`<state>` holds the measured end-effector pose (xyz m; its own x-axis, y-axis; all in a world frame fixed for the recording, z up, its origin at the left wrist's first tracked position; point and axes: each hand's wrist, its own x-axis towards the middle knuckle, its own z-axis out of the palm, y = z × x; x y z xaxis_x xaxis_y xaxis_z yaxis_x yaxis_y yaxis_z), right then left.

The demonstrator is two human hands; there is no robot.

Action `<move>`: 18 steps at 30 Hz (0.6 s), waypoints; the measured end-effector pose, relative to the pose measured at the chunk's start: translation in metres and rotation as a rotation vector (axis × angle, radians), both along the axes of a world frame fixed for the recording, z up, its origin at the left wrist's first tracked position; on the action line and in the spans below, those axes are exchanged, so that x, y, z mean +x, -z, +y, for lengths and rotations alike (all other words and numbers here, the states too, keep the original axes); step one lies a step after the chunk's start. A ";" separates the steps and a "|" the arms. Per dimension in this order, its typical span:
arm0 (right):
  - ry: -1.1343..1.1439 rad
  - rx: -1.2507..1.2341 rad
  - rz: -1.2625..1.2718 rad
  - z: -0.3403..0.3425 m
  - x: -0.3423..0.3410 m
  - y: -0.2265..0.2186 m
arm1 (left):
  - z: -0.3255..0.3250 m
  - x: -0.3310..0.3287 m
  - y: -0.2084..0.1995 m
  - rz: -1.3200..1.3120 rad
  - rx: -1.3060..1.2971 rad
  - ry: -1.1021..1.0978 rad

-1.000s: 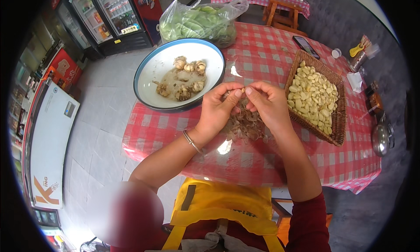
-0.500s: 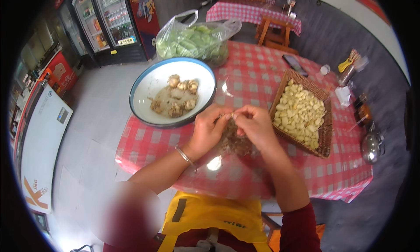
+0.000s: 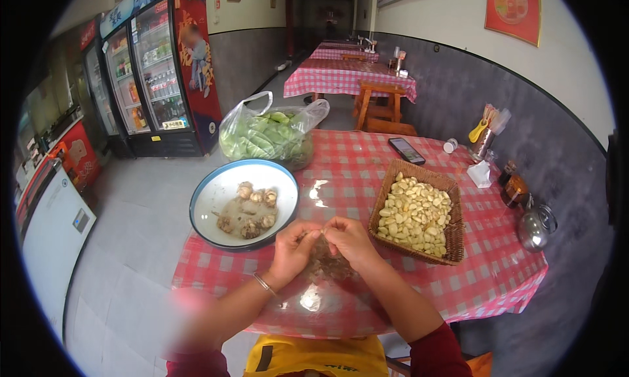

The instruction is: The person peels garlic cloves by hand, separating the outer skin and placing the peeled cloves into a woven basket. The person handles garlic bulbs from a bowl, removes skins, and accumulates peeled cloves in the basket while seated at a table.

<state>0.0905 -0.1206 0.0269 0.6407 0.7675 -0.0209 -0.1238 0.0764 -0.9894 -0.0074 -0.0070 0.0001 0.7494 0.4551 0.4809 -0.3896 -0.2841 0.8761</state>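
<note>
Over the near middle of the table, my left hand [image 3: 293,251] and my right hand [image 3: 351,246] meet fingertip to fingertip. Both are closed in a pinch on a small pale garlic clove [image 3: 323,232], mostly hidden by the fingers. Beneath them lies a heap of brown, papery garlic skins [image 3: 326,267]. To the left stands a white enamel bowl [image 3: 213,200] with a blue rim, holding several garlic bulbs [image 3: 251,229] and loose bits of skin. On the right, a brown wicker basket [image 3: 456,243] is filled with peeled garlic cloves [image 3: 417,214].
A clear plastic bag of green leaves [image 3: 267,140] sits behind the bowl. Beyond the basket lies a phone [image 3: 406,150]. Along the right wall stand a utensil holder [image 3: 482,146], condiment jars [image 3: 514,190] and a metal kettle [image 3: 536,228]. A red checked cloth [image 3: 354,155] covers the table.
The view has tilted up, showing more of the room and tables behind. Both hands stay together at the same spot above the skins, still pinching.
</note>
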 end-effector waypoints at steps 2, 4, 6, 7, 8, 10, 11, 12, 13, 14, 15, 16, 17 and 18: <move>0.009 0.005 -0.005 -0.003 -0.002 -0.005 | -0.003 0.003 0.000 0.016 -0.092 0.025; -0.009 0.014 0.021 0.003 -0.002 0.000 | -0.001 0.001 0.001 0.021 -0.103 0.012; 0.001 0.027 0.011 0.003 -0.002 0.001 | 0.004 0.005 0.007 -0.093 0.093 -0.076; 0.010 0.042 -0.007 0.003 -0.004 0.000 | 0.005 0.007 0.009 -0.151 0.191 -0.121; 0.017 0.058 -0.024 0.004 -0.005 0.000 | 0.004 0.007 0.009 -0.127 0.149 -0.109; 0.039 0.068 -0.067 0.003 -0.004 0.002 | 0.001 0.007 0.009 -0.077 0.066 -0.087; 0.047 0.074 -0.089 0.003 -0.005 0.003 | -0.001 0.005 0.007 -0.030 0.002 -0.063; 0.050 0.071 -0.093 0.003 -0.005 0.003 | -0.003 0.003 0.004 0.016 -0.063 -0.040; 0.053 0.067 -0.097 0.004 -0.006 0.004 | -0.005 0.001 0.002 0.063 -0.128 -0.016; 0.059 0.062 -0.105 0.003 -0.007 0.003 | -0.006 0.001 0.001 0.055 -0.159 0.005; 0.061 0.060 -0.133 0.004 -0.008 0.002 | -0.006 0.000 0.000 0.048 -0.190 0.028; 0.064 0.057 -0.160 0.004 -0.010 0.002 | -0.007 0.000 0.000 0.041 -0.221 0.050; 0.064 0.057 -0.187 0.004 -0.011 0.002 | -0.007 -0.001 -0.003 0.051 -0.233 0.061; 0.060 0.054 -0.189 0.004 -0.010 0.003 | -0.006 -0.001 -0.006 0.061 -0.246 0.071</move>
